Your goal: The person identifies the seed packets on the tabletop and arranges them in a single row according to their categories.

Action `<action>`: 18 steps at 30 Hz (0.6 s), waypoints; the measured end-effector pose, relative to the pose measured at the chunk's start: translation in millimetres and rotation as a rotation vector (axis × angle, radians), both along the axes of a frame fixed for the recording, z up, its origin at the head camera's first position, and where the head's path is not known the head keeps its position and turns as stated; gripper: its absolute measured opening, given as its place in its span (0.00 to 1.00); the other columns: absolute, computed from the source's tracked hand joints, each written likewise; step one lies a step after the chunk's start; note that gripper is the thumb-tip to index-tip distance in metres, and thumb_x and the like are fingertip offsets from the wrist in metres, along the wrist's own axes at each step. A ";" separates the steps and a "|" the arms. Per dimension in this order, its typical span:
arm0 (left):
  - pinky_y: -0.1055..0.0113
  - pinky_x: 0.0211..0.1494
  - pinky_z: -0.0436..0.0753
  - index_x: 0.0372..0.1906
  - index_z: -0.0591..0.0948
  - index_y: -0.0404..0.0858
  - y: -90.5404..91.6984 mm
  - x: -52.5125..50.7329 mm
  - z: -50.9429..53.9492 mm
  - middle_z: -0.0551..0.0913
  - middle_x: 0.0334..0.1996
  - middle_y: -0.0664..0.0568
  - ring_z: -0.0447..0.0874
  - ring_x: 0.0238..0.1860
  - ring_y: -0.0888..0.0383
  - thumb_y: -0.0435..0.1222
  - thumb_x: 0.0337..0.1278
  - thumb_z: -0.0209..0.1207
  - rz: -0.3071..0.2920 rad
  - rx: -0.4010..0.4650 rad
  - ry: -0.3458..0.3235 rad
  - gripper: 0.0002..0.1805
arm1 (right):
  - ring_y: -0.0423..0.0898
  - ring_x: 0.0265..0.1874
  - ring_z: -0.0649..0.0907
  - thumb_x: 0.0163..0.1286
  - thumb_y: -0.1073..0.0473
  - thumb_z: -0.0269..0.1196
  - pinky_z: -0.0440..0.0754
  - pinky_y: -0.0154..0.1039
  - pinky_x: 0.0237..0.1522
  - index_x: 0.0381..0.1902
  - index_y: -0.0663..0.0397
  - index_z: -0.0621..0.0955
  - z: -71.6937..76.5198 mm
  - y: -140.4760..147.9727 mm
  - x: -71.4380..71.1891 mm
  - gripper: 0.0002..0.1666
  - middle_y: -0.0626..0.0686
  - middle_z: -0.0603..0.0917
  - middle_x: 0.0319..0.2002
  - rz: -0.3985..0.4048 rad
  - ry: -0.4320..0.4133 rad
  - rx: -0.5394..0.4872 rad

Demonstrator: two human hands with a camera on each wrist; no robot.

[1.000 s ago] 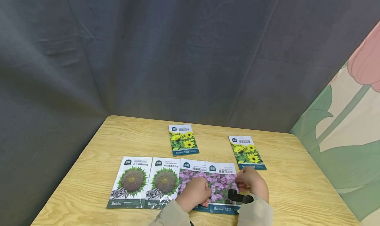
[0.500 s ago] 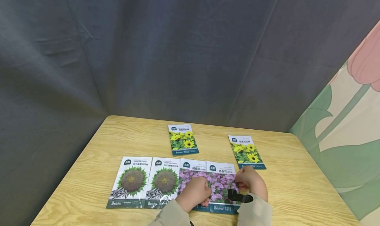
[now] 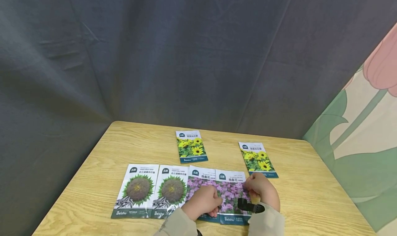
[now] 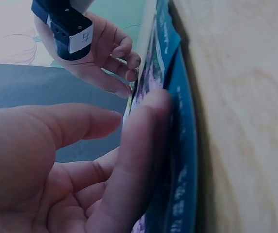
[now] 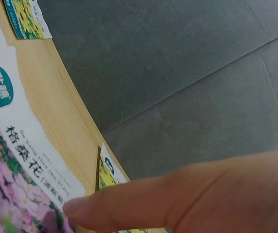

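A: Where're the hands, quick?

B: Both on the pink-flower pkts, front of the bench (image 3: 297,191). L hand (image 3: 203,201) is over the left pink pkt (image 3: 203,174), R hand (image 3: 263,188) at the right edge of the right pink pkt (image 3: 229,194).

A: Gripping?

B: L's loose: thumb (image 4: 80,124) apart from forefinger (image 4: 141,136), which rests on the pkt nr its blue bottom strip; other fingers bent. R's relaxed too, fingers loosely bent, one fingertip (image 5: 83,213) touching the pkt edge, just below the printed name.

A: How do the pink pkts lie?

B: Flat, side by side, tops away from the person. Can't tell if they overlap or just touch.

A: Rest of the row?

B: Two brown sunflower pkts, far-left one (image 3: 136,191) and its neighbour (image 3: 170,191), edge to edge w/ the pink ones.

A: Behind?

B: Two yellow-flower pkts, slightly askew: back-left one (image 3: 192,146) beyond the left pink pkt, back-right one (image 3: 255,156) just past R hand, which hides a bit of its lower corner.

A: Surroundings?

B: Grey cloth (image 3: 192,57) at the back, tulip-print wall (image 3: 363,132) at right. Black wrist cam (image 3: 248,205) by the R sleeve (image 3: 266,223).
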State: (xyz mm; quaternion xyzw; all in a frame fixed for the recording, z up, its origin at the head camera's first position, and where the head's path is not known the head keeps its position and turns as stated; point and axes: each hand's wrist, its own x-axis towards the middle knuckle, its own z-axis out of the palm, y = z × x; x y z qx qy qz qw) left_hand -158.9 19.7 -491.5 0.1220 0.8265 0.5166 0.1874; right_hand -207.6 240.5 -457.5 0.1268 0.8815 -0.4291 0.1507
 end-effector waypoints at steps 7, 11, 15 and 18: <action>0.68 0.20 0.81 0.22 0.78 0.37 -7.7 -1.0 10.3 0.80 0.15 0.50 0.76 0.13 0.62 0.32 0.68 0.60 0.013 0.034 -0.010 0.15 | 0.46 0.21 0.75 0.67 0.67 0.62 0.75 0.36 0.24 0.34 0.64 0.75 2.7 -10.6 -3.8 0.06 0.55 0.76 0.27 0.026 0.057 0.013; 0.66 0.22 0.80 0.27 0.79 0.38 -13.0 -3.6 16.2 0.80 0.16 0.49 0.78 0.15 0.58 0.32 0.69 0.59 0.029 0.042 0.011 0.11 | 0.48 0.25 0.78 0.70 0.65 0.62 0.80 0.38 0.26 0.41 0.67 0.76 5.3 -19.2 -6.1 0.09 0.57 0.77 0.28 0.045 0.098 0.037; 0.65 0.22 0.74 0.33 0.80 0.39 -19.6 -9.5 19.2 0.80 0.18 0.52 0.80 0.19 0.55 0.33 0.70 0.57 0.051 0.038 0.078 0.07 | 0.49 0.25 0.80 0.72 0.63 0.61 0.82 0.41 0.27 0.45 0.68 0.77 5.5 -27.4 -8.5 0.11 0.59 0.79 0.31 0.063 0.157 0.071; 0.63 0.23 0.72 0.39 0.80 0.39 -25.3 -14.4 20.9 0.81 0.21 0.54 0.80 0.22 0.56 0.34 0.72 0.56 0.087 0.039 0.166 0.04 | 0.51 0.28 0.80 0.72 0.62 0.61 0.81 0.43 0.28 0.46 0.67 0.77 4.2 -34.3 -10.9 0.12 0.63 0.81 0.36 0.071 0.215 0.100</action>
